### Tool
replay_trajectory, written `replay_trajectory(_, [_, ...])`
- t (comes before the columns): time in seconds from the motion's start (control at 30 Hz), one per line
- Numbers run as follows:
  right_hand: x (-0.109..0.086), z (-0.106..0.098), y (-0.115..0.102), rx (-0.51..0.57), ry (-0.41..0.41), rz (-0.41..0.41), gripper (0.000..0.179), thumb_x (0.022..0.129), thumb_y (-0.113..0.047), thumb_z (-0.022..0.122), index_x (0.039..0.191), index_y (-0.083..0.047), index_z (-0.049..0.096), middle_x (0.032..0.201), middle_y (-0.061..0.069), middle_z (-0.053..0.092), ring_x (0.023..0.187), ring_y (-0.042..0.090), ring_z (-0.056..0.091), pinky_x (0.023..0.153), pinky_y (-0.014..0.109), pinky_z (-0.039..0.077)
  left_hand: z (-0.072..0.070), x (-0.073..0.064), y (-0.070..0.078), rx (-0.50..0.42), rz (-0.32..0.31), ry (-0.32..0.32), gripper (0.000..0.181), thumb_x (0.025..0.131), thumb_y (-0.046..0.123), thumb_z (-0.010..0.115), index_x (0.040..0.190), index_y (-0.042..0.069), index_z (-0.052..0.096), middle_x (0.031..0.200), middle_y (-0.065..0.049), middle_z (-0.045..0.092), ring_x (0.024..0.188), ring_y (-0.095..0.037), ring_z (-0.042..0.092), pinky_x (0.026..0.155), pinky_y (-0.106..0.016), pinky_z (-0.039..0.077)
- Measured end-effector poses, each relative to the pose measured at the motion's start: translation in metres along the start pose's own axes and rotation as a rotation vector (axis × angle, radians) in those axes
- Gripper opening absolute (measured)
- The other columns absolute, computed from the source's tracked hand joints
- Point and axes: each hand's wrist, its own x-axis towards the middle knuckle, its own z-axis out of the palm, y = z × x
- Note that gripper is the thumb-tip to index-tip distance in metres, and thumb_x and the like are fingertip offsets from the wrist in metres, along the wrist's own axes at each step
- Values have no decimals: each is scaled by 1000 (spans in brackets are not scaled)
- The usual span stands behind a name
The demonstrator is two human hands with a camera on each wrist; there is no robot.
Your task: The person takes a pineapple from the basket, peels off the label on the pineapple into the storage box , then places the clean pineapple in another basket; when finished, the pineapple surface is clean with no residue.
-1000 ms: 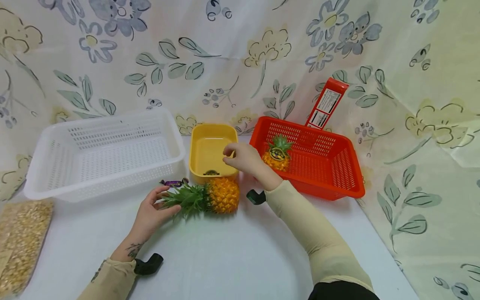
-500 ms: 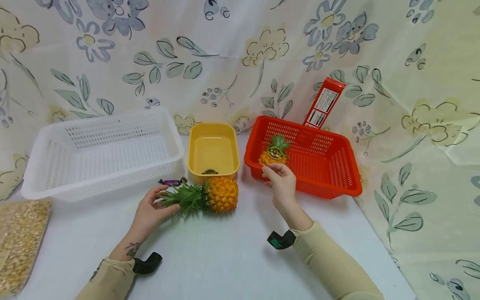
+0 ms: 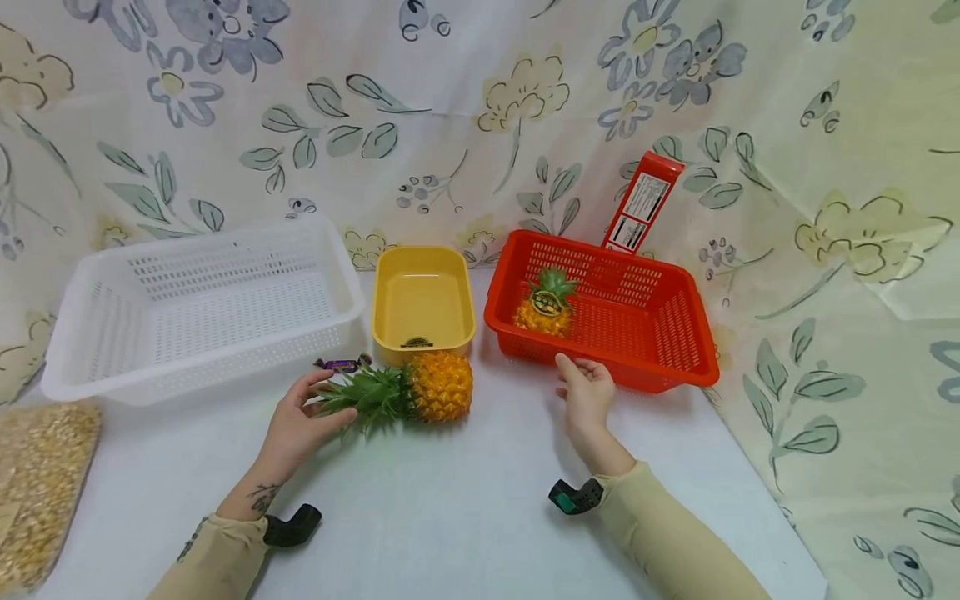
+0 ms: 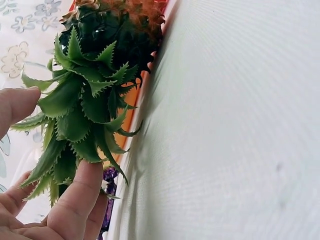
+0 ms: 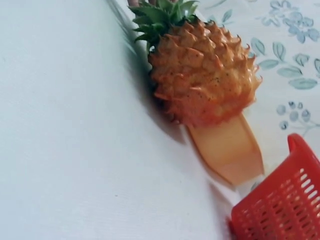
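A pineapple [image 3: 441, 387] lies on its side on the white table, its leafy crown [image 3: 371, 396] pointing left. My left hand [image 3: 303, 421] holds that crown loosely, thumb and fingers spread around the leaf tips; in the left wrist view its fingers [image 4: 75, 200] touch the leaves. In front of the red basket [image 3: 600, 354] is my right hand [image 3: 588, 396], fingers loosely bent with nothing between them. A smaller pineapple [image 3: 542, 318] with a dark round label sits in the basket's left end. The right wrist view shows the lying pineapple [image 5: 202, 75] but not the right hand's fingers.
A yellow tub [image 3: 423, 304] stands right behind the lying pineapple. Left of it are a white perforated basket [image 3: 202, 367] and a purple-wrapped candy [image 3: 342, 365]. A bag of yellow kernels [image 3: 48, 483] lies far left. A red box [image 3: 641, 204] leans behind the red basket.
My right hand has moved from over the yellow tub, rightward and back toward me, to the front of the red basket. The left hand and the lying pineapple keep their place.
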Motion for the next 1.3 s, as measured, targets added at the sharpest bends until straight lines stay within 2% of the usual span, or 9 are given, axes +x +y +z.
replay_trajectory(0.23, [8,4,-3,-6,90,23,26,80,-24,73,88,-9,54,71,4,62,58,16,58,51,24,50,-2,-2,2,19,2,3,73,80,23,73,140,10,34,131,-20,42,112,-39,48,73,-27,48])
replay_trajectory(0.37, [8,6,-4,-8,106,44,23,82,-23,71,86,-9,55,71,7,60,56,14,55,51,24,51,-6,-3,7,72,-16,-30,77,80,31,72,142,11,31,136,-22,38,115,-41,45,78,-39,48])
replay_trajectory(0.5, [7,9,-5,10,112,49,22,83,-21,70,86,-7,54,68,5,60,52,11,54,50,23,50,-12,-3,23,161,-4,-33,82,82,41,69,144,9,25,142,-24,31,123,-44,36,89,-54,42])
replay_trajectory(0.63, [7,9,-6,27,108,47,23,83,-20,70,86,-4,53,62,3,59,49,10,54,50,23,51,-8,-2,49,280,115,46,83,79,44,69,141,6,30,142,-22,30,126,-42,30,96,-59,32])
replay_trajectory(0.73, [7,8,-6,30,104,44,24,83,-19,70,86,-3,53,59,1,58,48,10,53,50,23,52,4,1,71,375,235,78,79,76,43,73,137,7,38,136,-19,37,122,-38,37,96,-56,34])
replay_trajectory(0.9, [9,7,-5,54,110,49,24,82,-19,71,84,-3,53,56,0,56,46,10,51,49,23,51,34,8,102,514,392,50,68,74,43,73,126,6,49,122,-14,48,107,-31,47,88,-47,41])
replay_trajectory(1.07, [10,8,-4,49,105,58,25,82,-20,71,84,-3,54,55,0,55,46,10,49,50,23,51,63,18,118,664,499,15,57,75,43,70,117,7,58,115,-13,54,101,-30,52,85,-46,44])
replay_trajectory(1.17, [10,9,-4,35,102,52,25,82,-21,71,83,-3,54,55,-1,55,46,10,49,51,24,51,80,24,124,779,447,-36,57,77,49,66,119,10,57,112,-12,55,99,-30,51,84,-50,42])
replay_trajectory(1.3, [10,8,-4,16,109,48,24,83,-20,70,82,-4,53,56,1,55,45,10,49,52,25,52,99,34,128,950,255,-97,63,77,63,58,118,15,54,102,-10,52,97,-31,47,86,-57,39])
